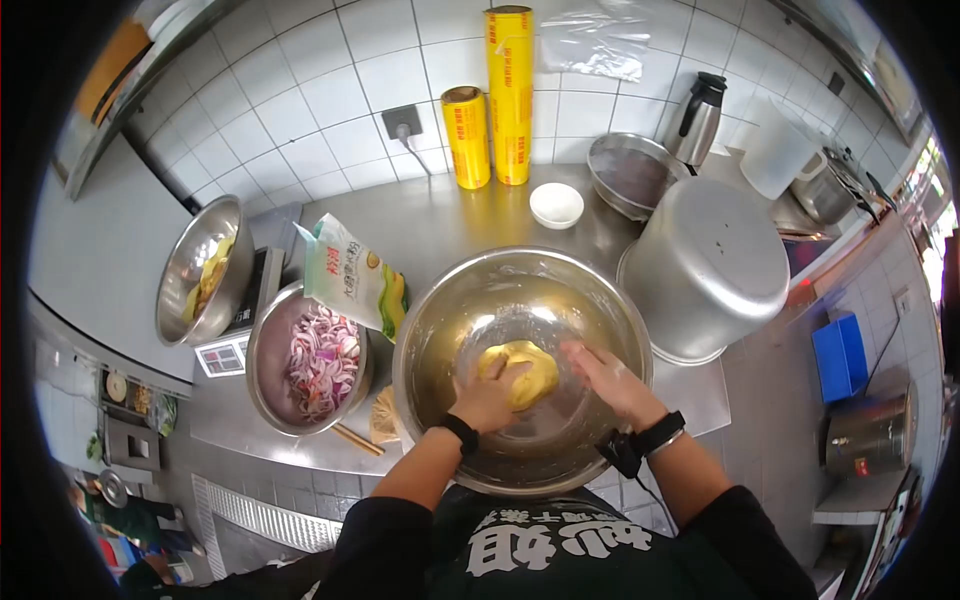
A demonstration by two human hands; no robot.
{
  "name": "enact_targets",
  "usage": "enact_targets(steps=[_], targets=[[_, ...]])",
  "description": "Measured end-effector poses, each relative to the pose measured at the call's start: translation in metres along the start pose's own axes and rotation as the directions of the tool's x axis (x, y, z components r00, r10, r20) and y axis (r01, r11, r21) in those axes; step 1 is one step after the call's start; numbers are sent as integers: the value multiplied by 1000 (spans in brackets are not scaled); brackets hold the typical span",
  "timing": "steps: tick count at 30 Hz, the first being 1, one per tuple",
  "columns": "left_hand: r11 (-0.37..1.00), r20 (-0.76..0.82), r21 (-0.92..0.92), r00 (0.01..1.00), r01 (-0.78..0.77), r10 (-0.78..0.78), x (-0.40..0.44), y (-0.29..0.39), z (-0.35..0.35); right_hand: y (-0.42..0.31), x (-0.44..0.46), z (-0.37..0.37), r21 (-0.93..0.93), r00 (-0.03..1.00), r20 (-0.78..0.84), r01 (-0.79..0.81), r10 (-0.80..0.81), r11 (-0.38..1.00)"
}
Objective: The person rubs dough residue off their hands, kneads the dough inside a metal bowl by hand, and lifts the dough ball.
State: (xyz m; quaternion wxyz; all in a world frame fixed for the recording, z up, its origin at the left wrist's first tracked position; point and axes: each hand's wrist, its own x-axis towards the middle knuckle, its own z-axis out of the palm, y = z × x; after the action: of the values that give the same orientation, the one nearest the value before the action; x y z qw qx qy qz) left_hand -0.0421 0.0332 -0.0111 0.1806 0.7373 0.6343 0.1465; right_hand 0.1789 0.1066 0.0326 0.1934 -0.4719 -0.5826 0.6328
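A lump of yellow dough (535, 378) lies at the bottom of a large steel mixing bowl (440, 310) in front of me. My left hand (490, 397) rests on the dough's left side, its fingers spread over the surface. To the right of the dough, my right hand (612, 385) is inside the bowl with fingers stretched out, apart from the dough. Bits of flour or dough cling to that hand and to the bowl's wall. Black bands circle both wrists, and a small black device hangs at the right one.
Left stand a bowl of sliced onions (325, 365), a flour bag (352, 275) and a bowl with yellow pieces (212, 275). An upturned pot (715, 260) crowds the right. Behind are a small white bowl (556, 206), yellow film rolls (510, 100) and a thermos (697, 118).
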Motion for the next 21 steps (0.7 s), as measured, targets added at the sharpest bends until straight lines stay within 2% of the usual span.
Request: enact_targets(steps=[1, 2, 4, 6, 7, 8, 9, 10, 12, 15, 18, 21], targets=[[994, 56, 106, 998, 5, -11, 0, 2, 3, 0, -3, 1, 52, 1000, -13, 16, -15, 999], [1000, 137, 21, 991, -7, 4, 9, -7, 2, 1, -7, 3, 109, 999, -27, 26, -23, 994], [971, 207, -230, 978, 57, -8, 23, -15, -20, -20, -15, -1, 195, 1000, -28, 9, -4, 981], [831, 207, -528, 975, 176, -75, 29, -15, -57, -26, -17, -9, 266, 1000, -7, -17, 19, 964], [589, 230, -752, 955, 298, -188, 30, -8, -72, -30, -18, -9, 329, 1000, 20, -22, 17, 944], [298, 207, -919, 959, 258, -192, 26, -5, -79, -33, -18, -10, 389, 999, 47, -28, 11, 921], [-26, 181, -983, 963, 180, -199, 21, -2, -84, -38, -19, -9, 444, 997, 76, -37, 3, 895], [-345, 153, -936, 966, 73, -211, 17, 2, -87, -43, -19, -7, 492, 995, 100, -27, -26, 870], [-440, 71, -897, 969, -42, -236, 8, 14, -89, -53, -20, 1, 579, 985, 154, -22, -83, 815], [-519, -25, -841, 968, -155, -250, -5, 27, -95, -71, -24, 18, 567, 975, 171, 20, -142, 823], [-487, -73, -852, 964, -193, -254, -19, 34, -99, -82, -26, 34, 530, 953, 206, 82, -222, 844], [-434, -125, -865, 945, -254, -303, -30, 41, -92, -88, -37, 47, 462, 970, 110, 143, -217, 875]])
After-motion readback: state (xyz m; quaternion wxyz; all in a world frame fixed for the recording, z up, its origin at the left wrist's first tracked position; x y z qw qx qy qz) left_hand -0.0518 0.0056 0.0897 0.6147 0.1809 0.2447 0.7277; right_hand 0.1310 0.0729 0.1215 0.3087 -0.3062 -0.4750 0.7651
